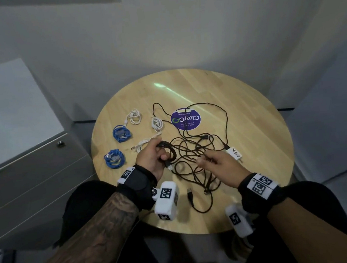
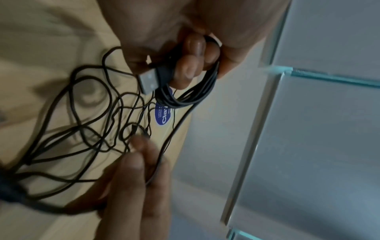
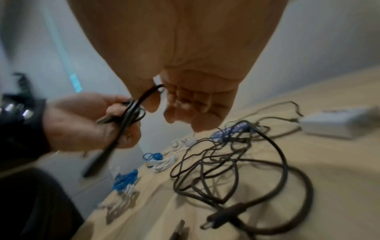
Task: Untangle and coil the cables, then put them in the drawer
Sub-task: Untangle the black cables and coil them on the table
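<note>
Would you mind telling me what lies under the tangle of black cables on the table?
Under the black tangle lies the wooden table; two strands cross the purple sticker, covering part of its print. Nothing else shows beneath.

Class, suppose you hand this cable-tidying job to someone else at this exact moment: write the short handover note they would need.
Left hand: grips a part-wound black coil, its USB plug sticking out.
Right hand: pinches a strand running from that coil.
On the round table: the black tangle, two blue coils, two white coils, a loose white cable, a white adapter.
Done: blue and two white cables coiled.
Left: finish untangling and coiling the black and loose white cables; put everything in the grey drawer unit, which is closed.
</note>
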`<state>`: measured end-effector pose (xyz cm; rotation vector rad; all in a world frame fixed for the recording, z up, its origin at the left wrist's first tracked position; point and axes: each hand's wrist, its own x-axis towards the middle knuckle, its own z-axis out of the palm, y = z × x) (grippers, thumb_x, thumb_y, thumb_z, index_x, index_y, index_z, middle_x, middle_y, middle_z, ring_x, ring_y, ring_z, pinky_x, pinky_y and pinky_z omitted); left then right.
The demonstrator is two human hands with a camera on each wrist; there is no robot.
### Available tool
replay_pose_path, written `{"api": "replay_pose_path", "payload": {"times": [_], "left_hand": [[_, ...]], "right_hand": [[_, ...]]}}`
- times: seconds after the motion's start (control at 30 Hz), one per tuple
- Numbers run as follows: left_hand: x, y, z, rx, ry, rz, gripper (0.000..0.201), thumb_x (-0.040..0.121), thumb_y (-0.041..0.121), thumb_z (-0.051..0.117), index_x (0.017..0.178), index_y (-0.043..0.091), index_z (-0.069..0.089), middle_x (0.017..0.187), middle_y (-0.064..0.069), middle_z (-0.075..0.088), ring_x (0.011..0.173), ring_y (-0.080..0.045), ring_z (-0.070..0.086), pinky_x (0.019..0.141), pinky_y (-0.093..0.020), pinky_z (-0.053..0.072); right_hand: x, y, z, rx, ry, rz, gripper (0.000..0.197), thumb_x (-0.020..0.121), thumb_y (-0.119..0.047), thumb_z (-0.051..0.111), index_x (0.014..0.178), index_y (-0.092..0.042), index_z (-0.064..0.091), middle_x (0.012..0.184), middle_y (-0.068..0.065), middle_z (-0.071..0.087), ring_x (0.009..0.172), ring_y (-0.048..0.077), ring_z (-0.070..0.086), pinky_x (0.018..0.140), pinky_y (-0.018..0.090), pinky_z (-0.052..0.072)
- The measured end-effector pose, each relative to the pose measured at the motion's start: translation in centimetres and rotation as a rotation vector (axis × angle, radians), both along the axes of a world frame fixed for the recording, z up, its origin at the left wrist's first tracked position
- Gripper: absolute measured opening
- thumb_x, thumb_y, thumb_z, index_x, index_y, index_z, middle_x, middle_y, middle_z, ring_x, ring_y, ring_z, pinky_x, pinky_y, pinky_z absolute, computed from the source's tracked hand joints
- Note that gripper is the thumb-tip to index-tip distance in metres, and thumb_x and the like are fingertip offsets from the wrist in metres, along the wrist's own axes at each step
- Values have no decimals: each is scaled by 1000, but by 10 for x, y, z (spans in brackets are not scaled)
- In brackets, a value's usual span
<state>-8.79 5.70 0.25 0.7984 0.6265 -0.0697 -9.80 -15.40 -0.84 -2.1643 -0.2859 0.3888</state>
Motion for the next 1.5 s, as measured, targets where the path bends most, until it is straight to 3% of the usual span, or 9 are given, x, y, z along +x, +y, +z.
{"api": "replay_pose_path", "payload": {"times": [0.1,0.27,0.7,0.83,0.97,1.13,1.23,1.33,1.5], "left_hand": [[-1,-3,-3,-60,3,-10,41,97,13,50,61,20,32,44,5,22,36,-11,24,40,-19,32],[-5,-14,-16,-136,21,-131,41,94,20,53,59,20,31,45,6,22,53,-12,17,59,-28,25],[-24,-25,-8,-228,24,-383,48,96,31,47,51,20,35,41,5,28,38,-9,33,62,-28,47],[-25,-29,-13,-158,11,-337,45,94,31,54,54,17,36,42,3,30,40,-11,38,77,-34,47],[-26,-34,-11,-42,27,-313,47,98,29,53,57,14,35,42,1,30,41,-14,48,60,-28,53],[-25,-35,-10,87,-21,-320,38,98,27,54,64,13,45,48,2,30,40,-8,37,45,-18,41],[-26,-36,-12,106,-104,-419,38,99,32,51,93,-2,69,79,-18,58,75,-23,61,73,-30,54],[-32,-39,-9,109,-110,-452,47,101,30,45,123,-10,56,115,-26,63,104,-32,62,96,-40,50],[-29,-36,-13,148,-185,-458,46,96,38,56,114,-4,57,100,-23,51,80,-25,49,70,-30,41]], "right_hand": [[5,-2,6,273,175,-158,13,95,-24,67,89,-13,69,69,-1,60,57,9,55,52,22,44],[9,3,5,663,330,-365,15,95,-3,62,109,-6,66,94,11,74,84,19,74,72,28,61],[-1,23,-11,715,407,-329,18,96,-8,63,113,-11,63,88,9,74,74,17,68,65,27,57],[-5,29,-7,707,373,-217,31,92,-18,71,120,-19,57,92,3,70,85,15,67,70,25,53],[-10,33,-16,544,248,-95,68,77,-15,85,124,-42,45,104,1,74,101,15,70,91,28,55],[-7,34,-16,662,248,-234,58,83,-13,80,132,-16,49,87,1,74,87,22,71,92,39,55],[-8,32,-16,583,182,-146,83,74,-25,87,144,-21,41,107,6,73,107,29,68,98,43,54],[-9,33,-18,556,156,-111,82,73,-22,87,142,-32,42,116,2,71,111,18,67,98,37,54],[-15,37,-17,554,96,-175,74,84,-23,80,146,-29,41,115,0,72,109,14,68,100,42,54]]}}
